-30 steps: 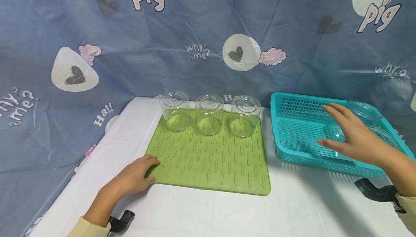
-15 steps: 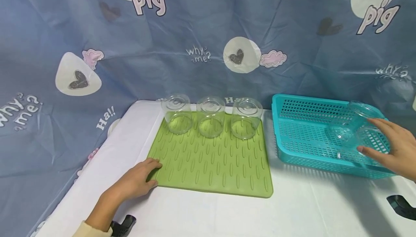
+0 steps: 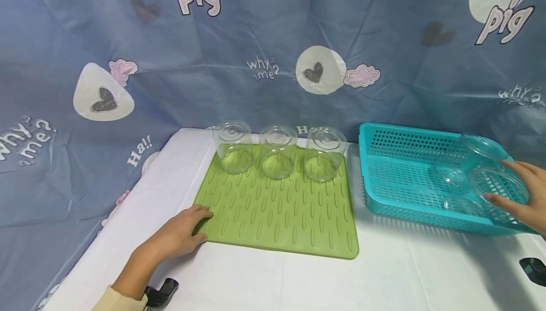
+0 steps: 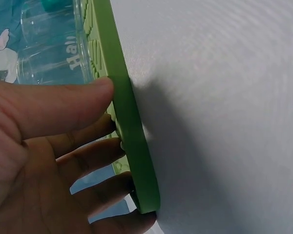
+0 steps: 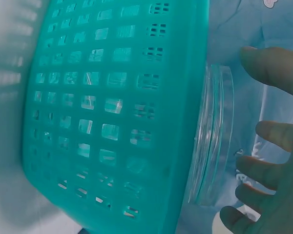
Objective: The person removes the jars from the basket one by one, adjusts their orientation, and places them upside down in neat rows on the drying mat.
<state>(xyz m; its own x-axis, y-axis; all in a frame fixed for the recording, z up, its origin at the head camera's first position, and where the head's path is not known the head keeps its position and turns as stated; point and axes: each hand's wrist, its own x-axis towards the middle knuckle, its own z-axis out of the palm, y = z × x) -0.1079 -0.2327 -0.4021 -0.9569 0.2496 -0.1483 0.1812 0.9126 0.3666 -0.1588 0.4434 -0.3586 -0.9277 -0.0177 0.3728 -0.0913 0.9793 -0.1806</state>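
Note:
My left hand [image 3: 181, 233] rests on the near left corner of a green ribbed mat [image 3: 277, 216]. In the left wrist view the thumb [image 4: 83, 100] lies at the mat's thick edge, with the other fingers spread along its corner. My right hand [image 3: 536, 202] hovers at the right end of a turquoise basket [image 3: 426, 217], thumb and fingers apart. Just beside its fingertips stands a clear glass [image 3: 499, 172] in the basket. The right wrist view shows these fingers [image 5: 259, 170] spread apart from the glass rim [image 5: 217, 131], holding nothing.
Three clear glasses, left [image 3: 233, 147], middle [image 3: 278, 150] and right [image 3: 325, 152], stand upside down along the mat's far edge. Several more glasses crowd the basket's right half. White cloth [image 3: 239, 278] covers the table, and a blue printed sheet [image 3: 192, 88] hangs behind.
My right hand has moved right, from over the basket's middle to its right end, and come down closer to the glasses. The left hand has stayed on the mat corner.

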